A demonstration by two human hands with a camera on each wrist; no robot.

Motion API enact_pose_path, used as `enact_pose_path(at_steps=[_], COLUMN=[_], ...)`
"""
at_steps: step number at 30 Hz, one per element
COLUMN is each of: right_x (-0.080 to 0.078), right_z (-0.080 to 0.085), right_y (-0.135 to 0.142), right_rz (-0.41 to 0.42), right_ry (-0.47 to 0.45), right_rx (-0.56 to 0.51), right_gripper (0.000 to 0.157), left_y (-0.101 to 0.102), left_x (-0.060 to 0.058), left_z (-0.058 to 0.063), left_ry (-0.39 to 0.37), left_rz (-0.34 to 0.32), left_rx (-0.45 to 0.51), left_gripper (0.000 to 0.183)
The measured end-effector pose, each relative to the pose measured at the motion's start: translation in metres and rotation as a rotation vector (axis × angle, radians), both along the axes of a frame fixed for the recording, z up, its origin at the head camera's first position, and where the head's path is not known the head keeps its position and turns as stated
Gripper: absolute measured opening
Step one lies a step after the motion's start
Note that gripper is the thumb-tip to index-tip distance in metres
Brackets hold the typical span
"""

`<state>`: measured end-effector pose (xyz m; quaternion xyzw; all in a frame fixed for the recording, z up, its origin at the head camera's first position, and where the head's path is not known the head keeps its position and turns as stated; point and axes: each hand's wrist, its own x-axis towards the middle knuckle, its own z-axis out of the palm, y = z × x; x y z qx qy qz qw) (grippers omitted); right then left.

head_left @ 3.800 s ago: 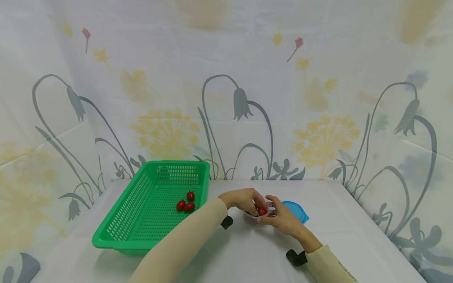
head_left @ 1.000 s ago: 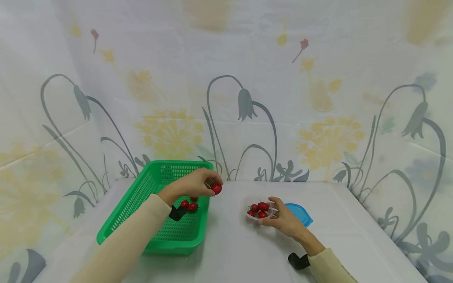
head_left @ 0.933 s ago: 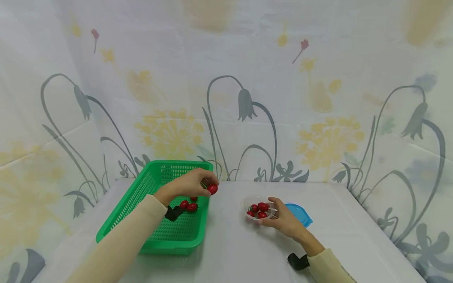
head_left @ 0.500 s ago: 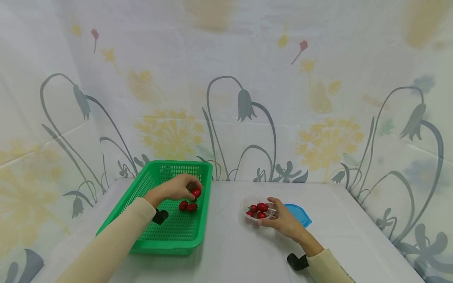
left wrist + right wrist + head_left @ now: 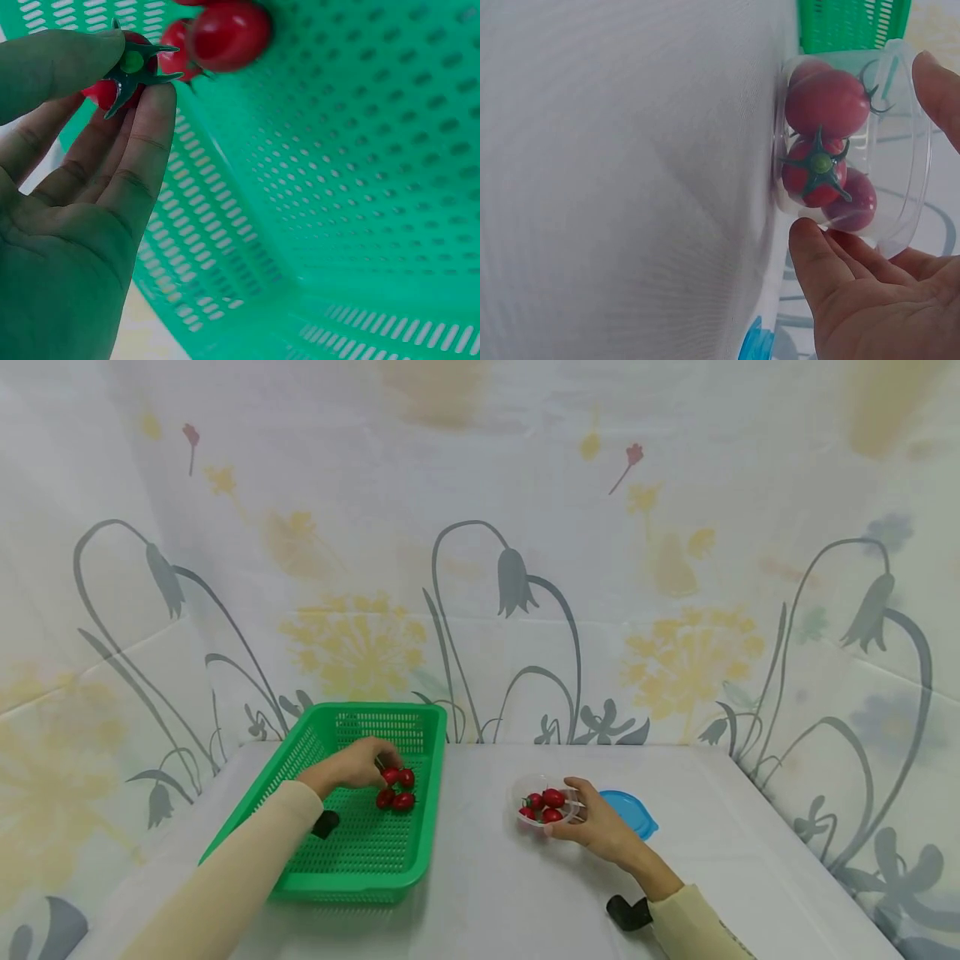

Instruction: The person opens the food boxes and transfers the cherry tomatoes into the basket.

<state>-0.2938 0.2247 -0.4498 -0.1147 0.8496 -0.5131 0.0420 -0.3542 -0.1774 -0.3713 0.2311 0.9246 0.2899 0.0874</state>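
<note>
Cherry tomato (image 5: 132,61) is pinched between thumb and fingers in the grip of the left hand (image 5: 356,766), inside the green basket (image 5: 375,852) and just beside three loose tomatoes (image 5: 403,802); so small a fruit seems suited to a fingertip hold. Its leafy stem end is turned toward the left wrist camera, so its long axis appears to run away from the wrist. On the white tabletop (image 5: 480,877), a clear tub (image 5: 889,150) containing four tomatoes (image 5: 827,103) is gripped around its side by the right hand (image 5: 600,831), presumably to be steadied, with a blue lid (image 5: 632,814) lying just behind that hand.
</note>
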Motion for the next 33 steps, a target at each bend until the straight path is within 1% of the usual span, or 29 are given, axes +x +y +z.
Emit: enact_pose_path(at_steps=[3, 6, 9, 10, 13, 17, 18, 22, 29, 33], right_x=[0.000, 0.000, 0.001, 0.001, 0.001, 0.001, 0.001, 0.000, 0.000, 0.000], right_z=[0.000, 0.001, 0.001, 0.001, 0.002, 0.003, 0.003, 0.002, 0.001, 0.000], right_y=[0.000, 0.000, 0.000, -0.001, -0.001, -0.001, -0.001, 0.000, 0.000, 0.000], right_rz=[-0.001, -0.003, -0.003, -0.003, -0.003, 0.000, 0.000, 0.004, 0.006, 0.005], right_ry=[-0.006, -0.011, -0.011, -0.010, -0.008, -0.009, -0.009, -0.011, -0.012, -0.008], right_rx=[-0.003, -0.004, -0.006, -0.006, -0.004, -0.002, -0.001, -0.001, -0.002, 0.001], right_gripper=[0.091, 0.091, 0.090, 0.090, 0.089, 0.090, 0.090, 0.092, 0.093, 0.092], left_y=[-0.005, -0.009, -0.012, -0.013, -0.015, -0.016, -0.016, -0.016, -0.016, -0.016], left_x=[-0.002, -0.004, -0.004, -0.004, -0.002, -0.002, -0.002, -0.002, -0.002, -0.002], left_z=[-0.003, -0.005, -0.006, -0.006, -0.007, -0.008, -0.008, -0.009, -0.010, -0.010], left_ry=[0.009, 0.029, 0.038, 0.038, 0.011, -0.018, -0.011, -0.009, -0.045, -0.048], left_rz=[0.011, 0.004, 0.003, -0.001, 0.020, 0.045, 0.039, 0.047, 0.082, 0.090], left_rx=[-0.011, -0.038, -0.087, -0.104, -0.131, -0.129, -0.131, -0.150, -0.154, -0.152], left_gripper=[0.035, 0.033, 0.031, 0.032, 0.033, 0.034, 0.034, 0.033, 0.034, 0.035])
